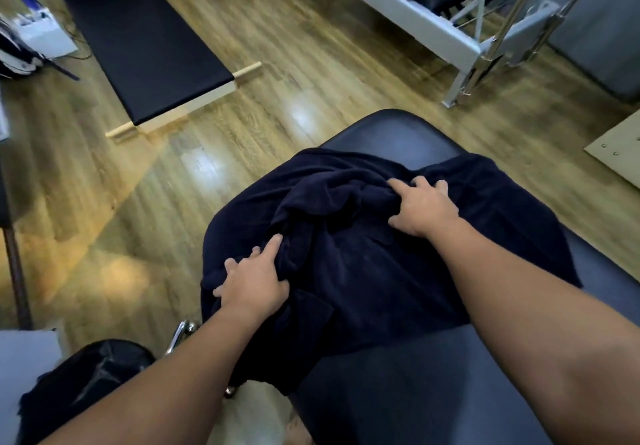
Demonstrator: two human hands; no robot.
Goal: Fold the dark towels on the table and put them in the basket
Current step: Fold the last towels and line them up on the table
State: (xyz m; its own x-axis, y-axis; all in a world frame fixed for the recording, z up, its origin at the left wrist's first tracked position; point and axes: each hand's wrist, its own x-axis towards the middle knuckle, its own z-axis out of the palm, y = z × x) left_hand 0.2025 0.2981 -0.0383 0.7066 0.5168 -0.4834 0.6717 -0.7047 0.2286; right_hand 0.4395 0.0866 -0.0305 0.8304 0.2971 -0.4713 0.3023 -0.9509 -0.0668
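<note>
A dark navy towel (363,264) lies crumpled on the padded dark table (391,129), its left side hanging over the table's edge. A bunched ridge of cloth runs across its middle between my hands. My left hand (254,278) rests on the towel's left part with fingers spread and the index finger pointing at the ridge. My right hand (420,207) is on the far right end of the ridge, index finger stretched out and the other fingers curled into the cloth. A dark rounded container (90,375) with dark cloth in it sits at the lower left; it may be the basket.
Wooden floor (277,74) surrounds the table. A long black padded bench (145,39) stands at the far left and a white metal frame (433,25) at the far right. A chrome part (181,332) sticks out beside the table's left edge.
</note>
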